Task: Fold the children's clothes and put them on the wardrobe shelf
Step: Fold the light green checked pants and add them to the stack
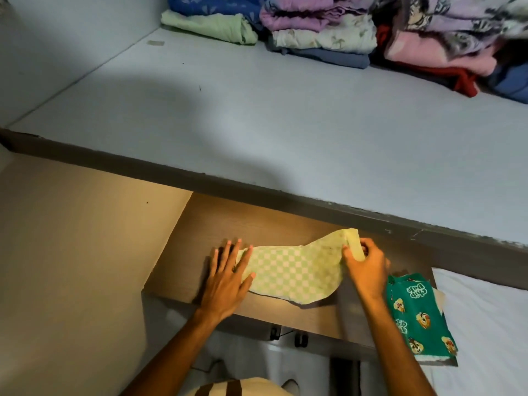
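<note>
A small green-and-white checked garment (294,272) lies on a brown wooden surface (257,224) in front of me. My left hand (225,278) rests flat on its left end, fingers spread. My right hand (368,267) pinches the garment's right end, which is lifted off the wood and folded upward. To the right lies a green garment with cartoon prints (417,315), flat and untouched. Above, the pale grey wardrobe shelf (257,110) carries folded clothes at the back.
On the shelf's far edge sit a light green folded piece (211,25), a purple and floral stack (320,30) and a pink, red and blue pile (445,52). A white sheet (485,324) lies at the right. A beige wall (71,267) stands left.
</note>
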